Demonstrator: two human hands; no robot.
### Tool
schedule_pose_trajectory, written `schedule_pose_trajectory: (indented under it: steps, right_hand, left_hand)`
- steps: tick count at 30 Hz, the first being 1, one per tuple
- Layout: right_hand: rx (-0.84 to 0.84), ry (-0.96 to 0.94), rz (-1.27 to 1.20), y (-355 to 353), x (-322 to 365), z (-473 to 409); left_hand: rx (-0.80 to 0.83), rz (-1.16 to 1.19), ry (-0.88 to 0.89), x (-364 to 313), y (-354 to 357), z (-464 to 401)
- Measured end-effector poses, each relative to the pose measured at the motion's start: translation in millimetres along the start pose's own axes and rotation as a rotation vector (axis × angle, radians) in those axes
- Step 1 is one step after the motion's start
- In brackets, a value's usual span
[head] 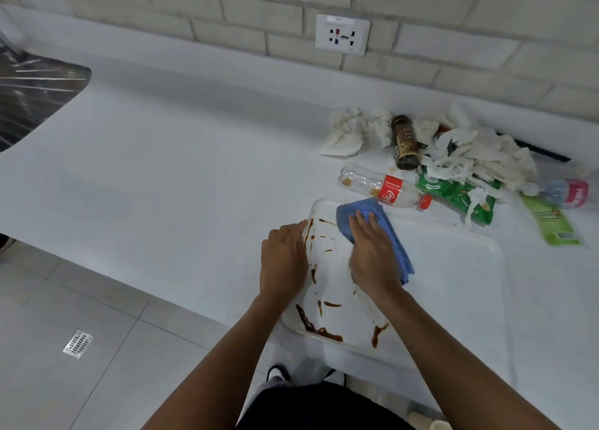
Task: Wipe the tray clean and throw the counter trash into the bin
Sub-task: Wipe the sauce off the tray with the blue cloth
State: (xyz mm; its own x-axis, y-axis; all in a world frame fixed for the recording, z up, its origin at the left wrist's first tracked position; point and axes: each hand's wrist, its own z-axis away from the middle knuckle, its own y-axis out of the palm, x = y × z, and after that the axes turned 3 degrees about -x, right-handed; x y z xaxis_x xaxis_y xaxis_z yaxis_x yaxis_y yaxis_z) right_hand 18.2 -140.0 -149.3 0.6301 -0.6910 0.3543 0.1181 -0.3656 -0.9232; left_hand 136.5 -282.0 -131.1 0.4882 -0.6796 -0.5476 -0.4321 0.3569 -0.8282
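A steel sink (29,99) sat at the far left of the white counter (162,157). The left hand (283,261) rested on the near-left rim of the white tray (453,267), fingers loosely straight along the edge beside brown sauce streaks (316,329). The right hand (372,254) pressed a blue cloth (356,212) flat under spread fingers at the tray's far-left corner. Just beyond lay a cola bottle (389,191) and a brown bottle (405,142); further right, crumpled tissues (479,157), a green wrapper (460,196) and a pink-labelled bottle (567,191).
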Motion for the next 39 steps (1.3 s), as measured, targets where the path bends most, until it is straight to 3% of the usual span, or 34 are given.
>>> schedule_pose_trajectory:
  steps: [6, 11, 17, 28, 39]
  right_hand:
    - [0.014, -0.174, 0.005, 13.5, 33.3, -10.9]
    - [0.025, -0.265, -0.04, 18.4, 15.1, 20.0]
    - [-0.018, -0.068, -0.058, 8.5, -0.3, 15.9]
    - [0.038, -0.205, 0.031, 5.6, 40.6, -21.5]
    - [0.089, -0.307, -0.061, 3.5, 11.4, 51.2]
  left_hand:
    - [-0.023, 0.043, 0.017, -0.2, 0.0, 2.3]
    - [-0.036, 0.097, 0.02, 5.1, 2.4, 1.8]
    - [-0.017, 0.114, 0.0, -4.0, -5.4, 0.6]
    - [0.003, 0.046, -0.007, 1.6, 2.3, 1.5]
    - [0.024, 0.075, -0.002, -0.8, -2.3, 0.0]
